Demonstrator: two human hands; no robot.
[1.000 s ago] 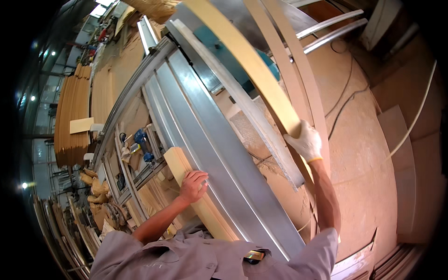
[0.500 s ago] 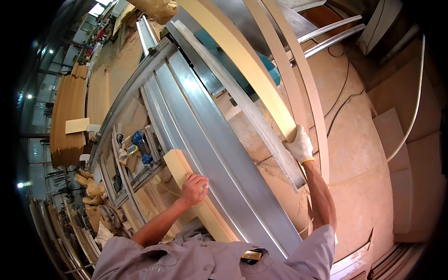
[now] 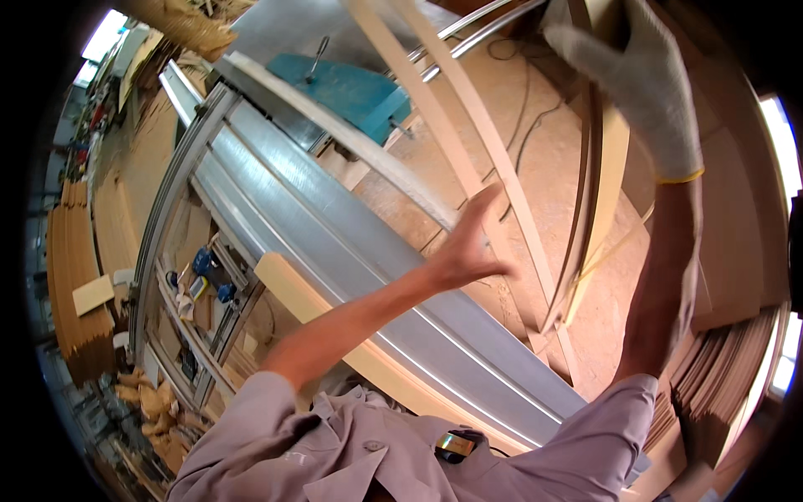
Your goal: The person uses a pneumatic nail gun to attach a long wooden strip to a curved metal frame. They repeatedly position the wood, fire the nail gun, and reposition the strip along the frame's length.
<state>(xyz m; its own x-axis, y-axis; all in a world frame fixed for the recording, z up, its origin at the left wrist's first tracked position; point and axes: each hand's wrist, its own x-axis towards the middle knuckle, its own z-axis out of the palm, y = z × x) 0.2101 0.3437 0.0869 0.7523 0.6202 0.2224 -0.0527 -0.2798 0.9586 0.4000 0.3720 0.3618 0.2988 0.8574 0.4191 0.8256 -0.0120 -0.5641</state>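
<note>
White-gloved R hand 1 o'clock, grip unclear (blur); bare L hand spread; long pale-yellow board: poss. slip if loose.

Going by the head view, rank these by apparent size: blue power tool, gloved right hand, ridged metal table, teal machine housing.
1. Ridged metal table
2. Gloved right hand
3. Teal machine housing
4. Blue power tool

2 arms extend forward, left hand spread, gloved right hand farther out.
</note>
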